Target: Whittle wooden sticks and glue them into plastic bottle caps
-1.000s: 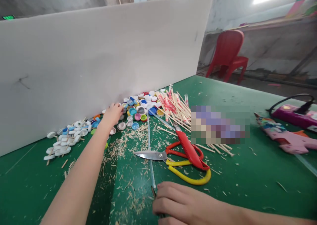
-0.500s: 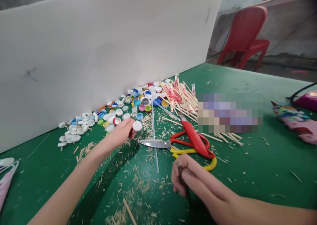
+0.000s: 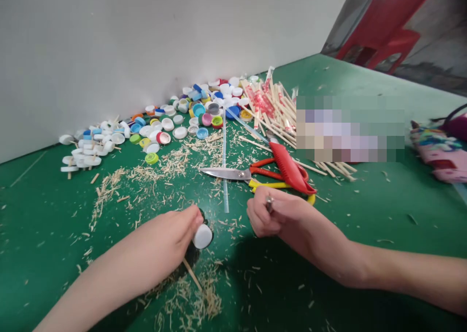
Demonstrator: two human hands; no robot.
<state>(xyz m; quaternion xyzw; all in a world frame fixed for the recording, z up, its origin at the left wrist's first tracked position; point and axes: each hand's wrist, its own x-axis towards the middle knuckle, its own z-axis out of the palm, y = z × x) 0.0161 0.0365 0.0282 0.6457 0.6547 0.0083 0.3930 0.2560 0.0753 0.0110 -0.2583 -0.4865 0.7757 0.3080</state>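
Observation:
In the head view my left hand [image 3: 177,234] is closed on a white bottle cap [image 3: 202,236] low over the green table, with a wooden stick [image 3: 192,274] lying just below it. To the right, my right hand [image 3: 280,212] forms a fist round a thin dark tool, whose small metal end [image 3: 269,204] shows beside the thumb; the rest of it is hidden. Just beyond that fist lie scissors [image 3: 239,174] with red and yellow handles. A red-handled cutter [image 3: 290,169] rests across their handles. A clear plastic strip [image 3: 224,156] runs under the blades.
A pile of coloured bottle caps [image 3: 199,110] sits along the white board [image 3: 164,40]. Caps joined by sticks [image 3: 85,160] lie to the left. Wooden chopsticks [image 3: 282,110] are heaped behind the cutter. Wood shavings [image 3: 171,161] litter the table; a red chair [image 3: 394,45] stands beyond.
My left hand has drawn back from beside the cap pile towards me, carrying the white cap. My right hand stays closed and has turned a little. The view has tilted downward.

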